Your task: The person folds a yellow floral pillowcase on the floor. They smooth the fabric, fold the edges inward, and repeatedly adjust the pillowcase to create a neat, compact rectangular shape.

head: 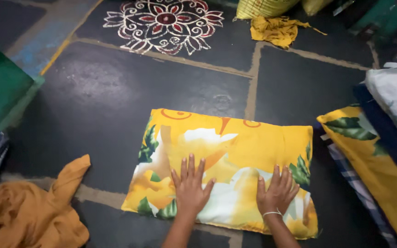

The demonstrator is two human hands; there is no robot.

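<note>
Here, left to right across the dark floor point(106, 96):

Orange cloth point(28, 213): lies crumpled at the near left, well apart from the hands.

Left hand point(190, 189): flat and open, fingers spread, palm pressed on the near half of the folded yellow floral sheet point(235, 156); its grip closes on nothing.

Folded yellow floral sheet: a rectangular packet lying flat on the floor, in the middle of the view, just in front of the person.

Right hand point(277, 193): likewise open and flat, palm down on the sheet near its right end, a thin bangle at the wrist; it grips nothing.

Pressing well: as I judge it, both palms should stay flat and slide outward from the middle toward the edges, so the trapped air leaves and the layers do not skew; the near edge looks slightly wavy and wants the most attention.

Long axis: runs left to right across the view, tilted a little, the right end lying slightly nearer the person; the short sides face left and right.

Stacked folded cloths point(382, 151): piled at the right, near the sheet's right end but apart from it.

Chalk floor pattern point(165, 23): far side, beyond the sheet.
</note>
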